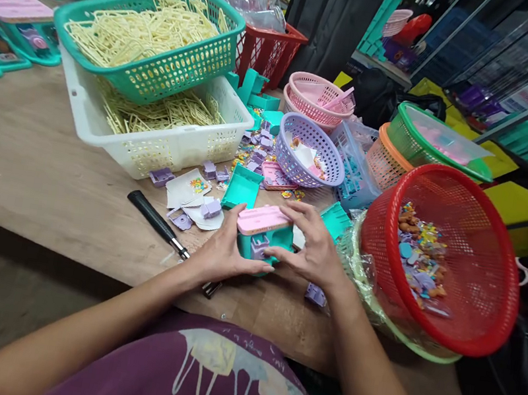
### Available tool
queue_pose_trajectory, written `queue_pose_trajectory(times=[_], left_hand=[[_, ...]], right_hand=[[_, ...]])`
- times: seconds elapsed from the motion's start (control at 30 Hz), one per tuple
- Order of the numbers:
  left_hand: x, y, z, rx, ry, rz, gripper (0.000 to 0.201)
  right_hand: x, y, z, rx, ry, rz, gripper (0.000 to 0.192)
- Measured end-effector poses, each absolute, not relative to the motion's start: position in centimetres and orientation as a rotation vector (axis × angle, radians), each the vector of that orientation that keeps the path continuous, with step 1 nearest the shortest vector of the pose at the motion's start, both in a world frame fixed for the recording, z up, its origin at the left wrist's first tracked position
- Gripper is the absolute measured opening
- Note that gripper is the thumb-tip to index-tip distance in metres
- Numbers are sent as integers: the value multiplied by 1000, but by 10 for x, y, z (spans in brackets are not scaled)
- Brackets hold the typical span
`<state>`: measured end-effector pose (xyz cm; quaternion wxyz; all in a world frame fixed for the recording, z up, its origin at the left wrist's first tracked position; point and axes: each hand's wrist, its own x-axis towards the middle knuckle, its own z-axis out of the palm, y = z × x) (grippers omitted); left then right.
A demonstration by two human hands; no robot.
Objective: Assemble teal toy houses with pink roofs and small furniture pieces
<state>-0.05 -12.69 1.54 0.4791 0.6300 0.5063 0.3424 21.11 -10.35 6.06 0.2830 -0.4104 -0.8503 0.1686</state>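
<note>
I see my left hand [225, 251] and right hand [313, 249] both closed around a small teal toy case [261, 245] that sits on the wooden table [23, 166], right at the near edge in front of me. The left hand grips its left side, thumb laid along the front; the right hand holds the right side with fingers spread over the top. A pink lid [263, 219] lies across the case between my fingertips, and a lilac piece [259, 245] shows on the front of the case.

Just left of my left hand I see a black-handled tool [155, 220], its tip running under my wrist. Just beyond that hand lie white cards with small lilac parts [212, 209] and an open teal tray [241, 187]. Right beside my right forearm a red basket [439, 259] leans tilted, with small coloured pieces inside. Farther ahead of my hands stand a lilac basket [311, 151] and a white basket [172, 143] topped by a green basket [153, 40] of cream plastic frames.
</note>
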Motion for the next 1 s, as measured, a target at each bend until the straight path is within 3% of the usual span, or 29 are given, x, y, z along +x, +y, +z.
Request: queue_pose_trajectory(times=[0.07,0.2,0.53,0.7,1.0], left_hand=[[-7,-128,15,1463,1161,793,105],[-11,-122,24,1425,1191,702,68],[11,-93,24,1592,1275,648,79],[9,-86,32,1678,1218,643,88],[14,-91,39,1861,1227,567,75]], right_hand=[[206,-128,57,-1249,-2083,346,47],[194,-161,48,-1394,-1971,399,25],[192,-169,40,-1456,-1912,233,19],[190,-168,43,-1419,-1946,261,27],[206,-184,33,-1460,-1905,319,28]])
